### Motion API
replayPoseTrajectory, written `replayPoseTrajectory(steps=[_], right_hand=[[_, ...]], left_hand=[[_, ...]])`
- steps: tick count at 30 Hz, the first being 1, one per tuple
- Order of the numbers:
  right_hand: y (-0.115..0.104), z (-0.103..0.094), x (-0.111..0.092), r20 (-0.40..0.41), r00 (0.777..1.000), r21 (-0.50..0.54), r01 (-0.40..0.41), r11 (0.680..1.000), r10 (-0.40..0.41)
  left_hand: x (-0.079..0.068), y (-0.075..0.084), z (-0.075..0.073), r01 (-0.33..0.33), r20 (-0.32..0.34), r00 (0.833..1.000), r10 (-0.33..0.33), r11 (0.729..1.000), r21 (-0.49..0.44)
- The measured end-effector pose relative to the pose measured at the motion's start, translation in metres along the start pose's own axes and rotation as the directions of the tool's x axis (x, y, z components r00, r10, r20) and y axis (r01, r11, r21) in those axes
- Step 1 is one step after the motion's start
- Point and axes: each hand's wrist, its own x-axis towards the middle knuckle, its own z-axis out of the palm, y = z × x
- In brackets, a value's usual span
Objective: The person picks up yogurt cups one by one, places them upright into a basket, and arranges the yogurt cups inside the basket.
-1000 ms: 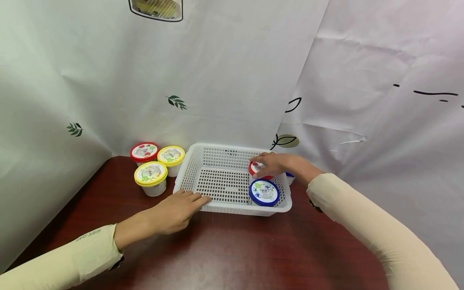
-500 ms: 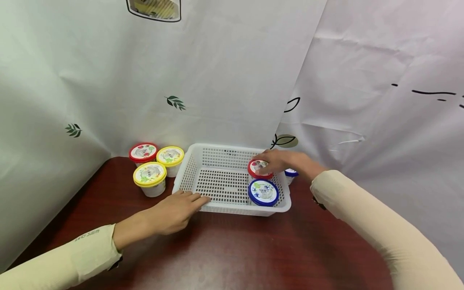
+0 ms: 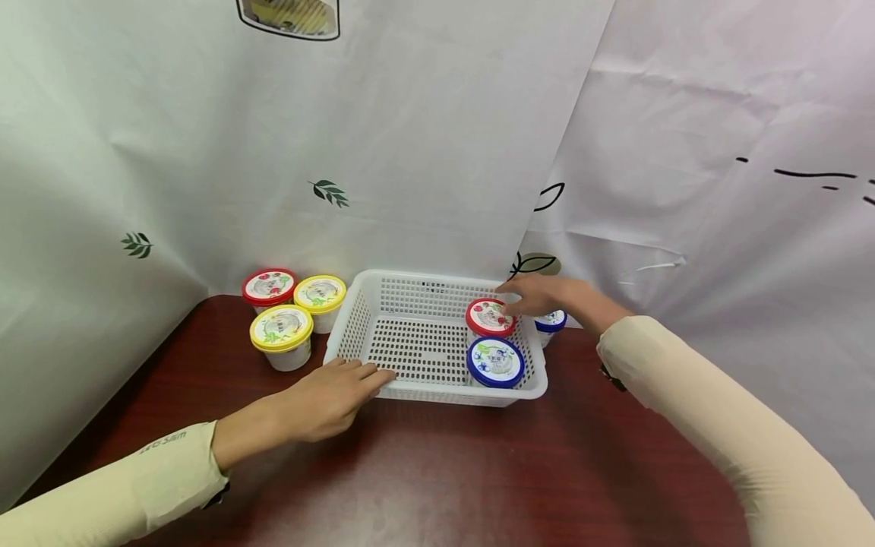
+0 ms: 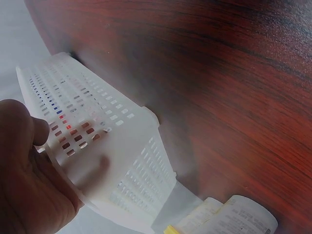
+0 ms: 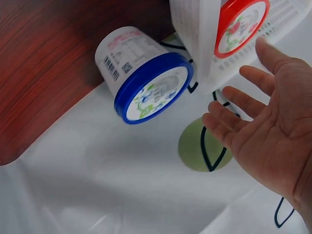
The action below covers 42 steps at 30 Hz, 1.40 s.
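Observation:
A white plastic basket (image 3: 437, 393) sits on the table, and my left hand (image 3: 335, 399) grips its near left corner. Through the wall in the left wrist view, fingertips show faintly past the rim, with the thumb on the other side. Inside the basket's right end stand a red-lidded tub (image 3: 490, 317) and, nearer me, a blue-lidded tub (image 3: 495, 363). My right hand (image 3: 540, 295) hovers over the basket's right rim, its fingers spread and holding nothing. Just outside that rim, another blue-lidded tub (image 5: 141, 73) stands on the table, partly covered by the hand in the head view.
Left of the basket stand a red-lidded tub (image 3: 269, 287) and two yellow-lidded tubs, one at the back (image 3: 320, 295) and one in front (image 3: 281, 330). A white printed sheet (image 3: 424, 152) hangs behind the dark red wooden table (image 3: 437, 471).
My right hand has let go of the red-lidded tub in the basket and moved right and slightly back. More of the outer blue-lidded tub shows. The left hand keeps its place.

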Motion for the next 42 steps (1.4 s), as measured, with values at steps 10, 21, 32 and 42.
replayPoseTrajectory(steps=[10, 21, 32, 42], right_hand=[[0.023, -0.004, -0.004, -0.01, 1.0, -0.024, -0.007, 1.0, 0.007], [0.047, -0.001, -0.004, 0.031, 0.993, 0.011, -0.113, 0.994, 0.112], [0.056, 0.007, -0.002, 0.037, 0.997, 0.089, -0.076, 0.993, 0.073], [0.064, 0.018, 0.003, 0.03, 0.993, 0.107, -0.116, 0.987, 0.113]], left_hand=[[0.0, 0.001, -0.001, 0.024, 0.025, 0.999, -0.024, 1.0, 0.003], [0.001, 0.0, 0.002, 0.029, 0.012, 1.0, -0.029, 0.999, 0.013], [0.001, 0.001, 0.002, 0.039, 0.015, 0.999, -0.039, 0.999, 0.006], [0.002, 0.002, 0.002, 0.036, 0.022, 0.999, -0.036, 0.999, 0.006]])
